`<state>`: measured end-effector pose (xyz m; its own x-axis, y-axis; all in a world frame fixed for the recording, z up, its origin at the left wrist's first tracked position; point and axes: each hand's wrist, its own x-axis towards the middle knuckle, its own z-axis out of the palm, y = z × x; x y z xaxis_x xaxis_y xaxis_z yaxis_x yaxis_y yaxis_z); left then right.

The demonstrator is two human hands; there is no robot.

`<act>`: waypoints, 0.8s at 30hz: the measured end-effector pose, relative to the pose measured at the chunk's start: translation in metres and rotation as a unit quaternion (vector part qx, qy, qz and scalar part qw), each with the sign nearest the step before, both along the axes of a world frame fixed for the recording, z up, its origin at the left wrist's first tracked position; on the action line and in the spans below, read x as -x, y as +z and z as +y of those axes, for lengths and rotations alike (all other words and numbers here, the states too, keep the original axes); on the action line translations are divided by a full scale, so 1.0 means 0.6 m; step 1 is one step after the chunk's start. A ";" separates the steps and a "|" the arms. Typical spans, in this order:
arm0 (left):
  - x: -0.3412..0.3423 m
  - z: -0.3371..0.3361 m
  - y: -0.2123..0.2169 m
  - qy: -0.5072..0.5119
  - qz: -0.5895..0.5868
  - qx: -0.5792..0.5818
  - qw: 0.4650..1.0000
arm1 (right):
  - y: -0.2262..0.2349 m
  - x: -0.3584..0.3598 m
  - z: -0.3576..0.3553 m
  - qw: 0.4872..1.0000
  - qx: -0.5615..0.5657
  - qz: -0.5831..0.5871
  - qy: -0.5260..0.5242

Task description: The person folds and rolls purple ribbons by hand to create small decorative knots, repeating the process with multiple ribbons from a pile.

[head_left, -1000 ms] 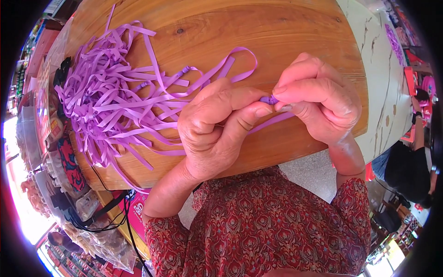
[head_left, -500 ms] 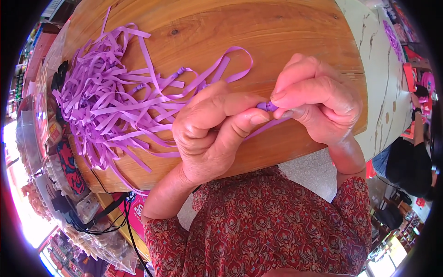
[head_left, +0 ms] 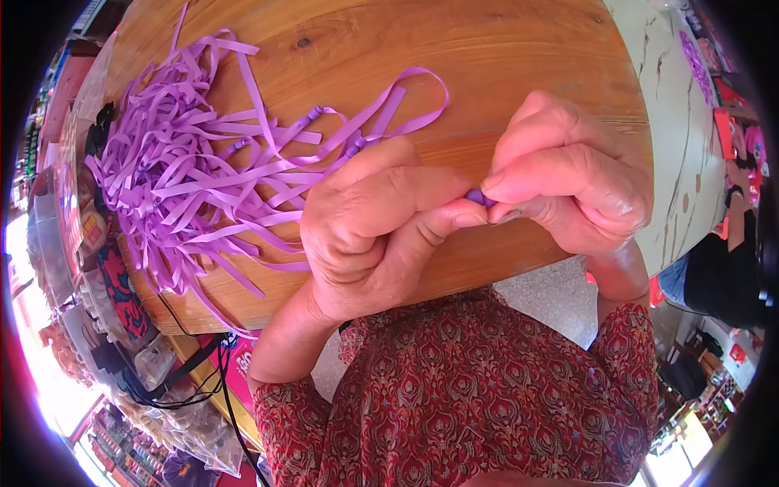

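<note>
Purple ribbon [head_left: 476, 196] (tight pinch), both hands [head_left: 365, 219] [head_left: 578, 180]

Matt cloth ribbons [head_left: 182, 187], smooth wooden tabletop [head_left: 495, 57]

The bare left hand [head_left: 361, 223] and bare right hand [head_left: 578, 180] mostly hide the small purple piece [head_left: 477, 196]; the brown wooden tabletop [head_left: 487, 49] passes the upper edge.

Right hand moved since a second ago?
Yes: the right hand has shifted toward the person, farther from the dark knot in the wooden table and closer to the table's near edge.
</note>
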<state>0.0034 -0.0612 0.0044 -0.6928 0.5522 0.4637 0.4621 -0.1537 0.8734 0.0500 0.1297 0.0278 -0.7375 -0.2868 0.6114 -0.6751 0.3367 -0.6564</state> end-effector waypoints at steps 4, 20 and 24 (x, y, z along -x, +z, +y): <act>0.006 0.000 0.005 -0.026 0.015 0.019 0.999 | 0.002 -0.001 0.000 1.000 -0.006 -0.023 0.007; 0.002 0.006 -0.022 -0.076 -0.218 -0.088 0.969 | -0.010 0.013 0.008 0.999 0.033 -0.040 -0.011; 0.009 0.018 -0.022 -0.020 -0.128 -0.078 0.988 | -0.003 0.008 0.024 0.998 0.007 -0.032 -0.053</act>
<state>-0.0022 -0.0506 -0.0088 -0.7783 0.5166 0.3569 0.2194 -0.3088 0.9255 0.0450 0.1440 0.0257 -0.8016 -0.1959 0.5649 -0.5918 0.3944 -0.7030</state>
